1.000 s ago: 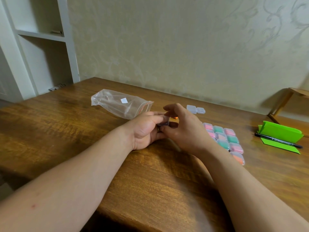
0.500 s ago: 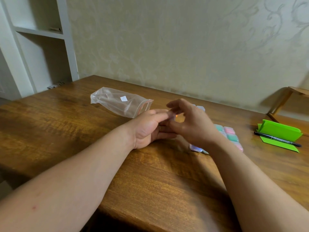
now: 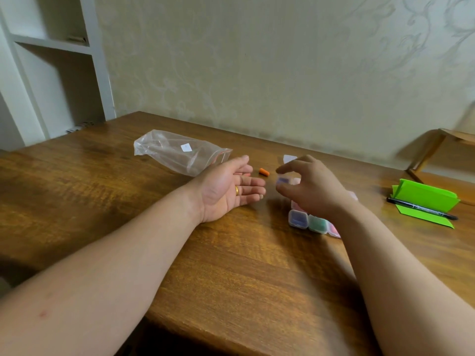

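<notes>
My left hand (image 3: 228,187) rests on the wooden table (image 3: 231,273), palm turned up and to the right, fingers straight, holding nothing. My right hand (image 3: 308,187) hovers just right of it and pinches a small clear box with a purple filling (image 3: 282,180) between thumb and fingers. A small orange piece (image 3: 264,172) lies on the table between the two hands. Below my right wrist sits a row of small clear boxes (image 3: 312,223) with purple, green and pink contents; more of them are hidden under the hand.
A clear zip bag (image 3: 177,151) lies behind my left hand. A small clear box (image 3: 290,158) sits behind my right hand. Folded green paper (image 3: 426,199) with a black pen (image 3: 421,208) lies at the right. A white shelf (image 3: 51,68) stands at the far left.
My hands were together; now they have come apart. The left hand has opened flat, and the right has moved right with the small box. The orange piece now shows on the table.
</notes>
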{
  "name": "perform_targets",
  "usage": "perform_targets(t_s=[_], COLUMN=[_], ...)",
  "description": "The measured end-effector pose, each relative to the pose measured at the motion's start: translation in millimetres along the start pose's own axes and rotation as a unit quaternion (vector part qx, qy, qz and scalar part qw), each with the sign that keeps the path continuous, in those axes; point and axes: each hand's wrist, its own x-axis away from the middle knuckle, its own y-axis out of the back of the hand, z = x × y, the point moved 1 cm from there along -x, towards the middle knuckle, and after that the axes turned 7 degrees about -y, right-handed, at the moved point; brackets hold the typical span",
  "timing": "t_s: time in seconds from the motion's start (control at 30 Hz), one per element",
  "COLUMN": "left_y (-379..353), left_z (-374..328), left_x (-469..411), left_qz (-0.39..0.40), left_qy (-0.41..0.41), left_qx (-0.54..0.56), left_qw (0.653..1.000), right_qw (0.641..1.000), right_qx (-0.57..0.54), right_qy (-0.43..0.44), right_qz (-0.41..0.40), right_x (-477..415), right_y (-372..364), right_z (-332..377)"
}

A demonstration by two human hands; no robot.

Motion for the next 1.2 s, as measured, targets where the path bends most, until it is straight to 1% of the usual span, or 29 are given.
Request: perform_targets(t_s=[0.2, 0.3, 0.4, 0.43, 0.5, 0.6, 0.73, 0.8, 0.9, 1.03, 1.2], left_y=[0.2, 0.2, 0.8, 1.0, 1.3, 2.8, 1.4, -1.6, -6.3, -4.6, -2.7], left_z=[0.1, -0.2, -0.1, -0.5, -2.7, -6.7, -12.8, -18.6, -25.4, -19.2, -8.3], left_x=[0.3, 0.6, 1.2, 1.1, -0.2, -5.4, -13.6, -18.8, -26.8, -36.4, -41.5], left_qz=[0.008, 0.015, 0.021, 0.023, 0.022, -0.001, -0.047, -0.067, -0.072, -0.098, -0.073], left_qy=[-0.003, -0.005, -0.006, -0.013, -0.042, -0.102, -0.127, -0.136, -0.159, -0.187, -0.178], left_qx=[-0.008, -0.011, -0.004, 0.001, 0.012, 0.016, 0.014, 0.002, -0.013, -0.005, -0.008], left_qw=[1.0, 1.0, 1.0, 1.0, 0.999, 0.995, 0.991, 0.988, 0.985, 0.978, 0.981], right_qw=[0.996, 0.994, 0.995, 0.996, 0.997, 0.986, 0.981, 0.984, 0.988, 0.986, 0.982], right_qx=[0.077, 0.083, 0.058, 0.036, -0.032, -0.115, -0.109, -0.08, -0.01, 0.075, 0.093], right_qy=[-0.018, -0.026, -0.039, -0.047, -0.066, -0.109, -0.141, -0.15, -0.151, -0.147, -0.126], right_qz=[0.049, 0.067, 0.071, 0.061, 0.014, -0.051, -0.072, -0.061, -0.032, 0.033, 0.105], right_x=[0.3, 1.0, 1.3, 0.9, -0.1, -7.3, -30.2, -44.3, -66.8, -96.8, -115.9], right_y=[-0.6, 0.6, 3.4, 4.2, 7.0, 15.3, 28.4, 32.5, 32.1, 23.0, 11.6], right_z=[-1.6, -3.0, -2.2, -2.7, -5.1, -9.2, -22.9, -34.6, -52.6, -67.2, -67.5])
